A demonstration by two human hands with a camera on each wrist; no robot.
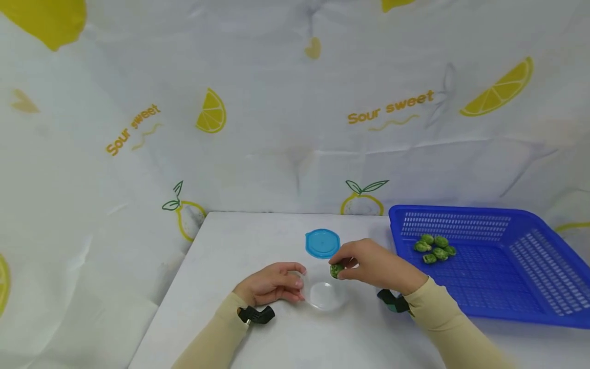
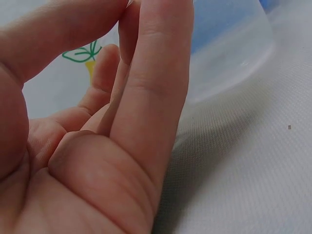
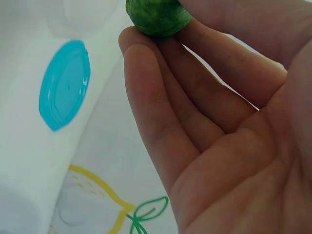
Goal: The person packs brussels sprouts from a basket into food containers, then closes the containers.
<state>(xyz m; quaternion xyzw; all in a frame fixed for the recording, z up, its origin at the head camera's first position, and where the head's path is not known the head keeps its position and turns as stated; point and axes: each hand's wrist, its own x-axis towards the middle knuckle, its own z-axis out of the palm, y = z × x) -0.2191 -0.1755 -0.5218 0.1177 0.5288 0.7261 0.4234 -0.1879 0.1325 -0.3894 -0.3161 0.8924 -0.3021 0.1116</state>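
Note:
A clear round container (image 1: 324, 296) stands on the white table, its left side touched by the left hand (image 1: 276, 285), whose thumb and fingers curve round the rim. In the left wrist view the fingers (image 2: 151, 83) lie against the clear wall (image 2: 229, 53). Over the container's upper right edge, the right hand (image 1: 369, 264) pinches a green Brussels sprout (image 1: 336, 270) between thumb and fingers. The right wrist view has the sprout (image 3: 158, 17) at the fingertips of the right hand (image 3: 214, 122).
A blue lid (image 1: 322, 243) lies on the table behind the container. To the right stands a blue plastic basket (image 1: 498, 302) with several Brussels sprouts (image 1: 440, 253) near its left side. A white sheet with lemon prints (image 1: 295, 128) hangs behind the table.

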